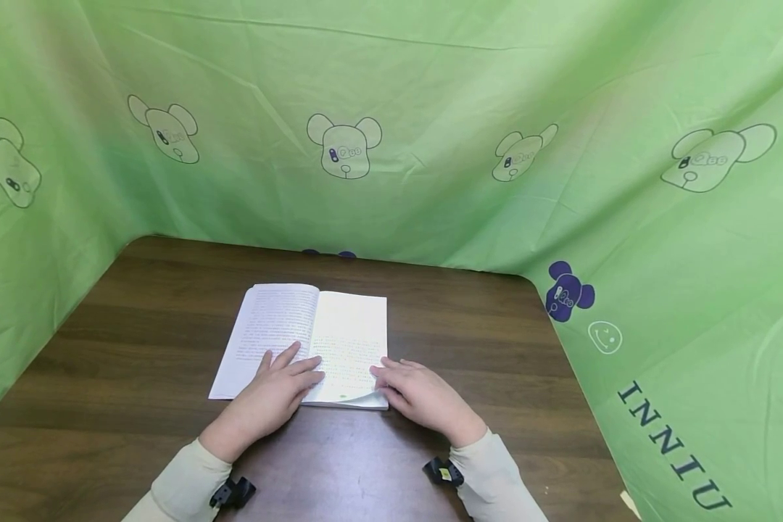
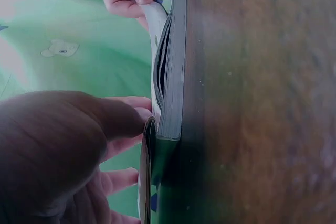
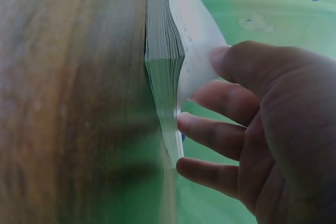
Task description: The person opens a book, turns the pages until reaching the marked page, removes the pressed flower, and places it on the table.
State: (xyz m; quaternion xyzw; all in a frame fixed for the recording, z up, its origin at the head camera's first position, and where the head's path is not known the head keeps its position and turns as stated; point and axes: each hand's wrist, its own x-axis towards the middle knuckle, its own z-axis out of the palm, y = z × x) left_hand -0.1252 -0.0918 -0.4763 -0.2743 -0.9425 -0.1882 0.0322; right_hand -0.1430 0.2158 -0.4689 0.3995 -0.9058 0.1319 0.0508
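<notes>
A thick paperback book [image 1: 349,319] lies open on the table, printed text on both pages. My left hand [image 1: 270,399] rests across the lower inner part, fingers spread over the left page [image 1: 244,348] and the gutter. At the lower right corner, my right hand [image 1: 424,395] pinches a page [image 3: 197,35] between thumb and index finger. That page's corner curves up off the stack of pages beneath. In the right wrist view, the other right fingers [image 3: 210,135] touch the book's side edge. The left thumb [image 2: 123,119] is by the bottom edge in the left wrist view.
The brown wooden table [image 1: 137,348] carries the book near its middle. Green cloth [image 1: 431,72] printed with bear heads hangs around the back and sides. Each wrist wears a small black camera [image 1: 233,493] over a pale sleeve.
</notes>
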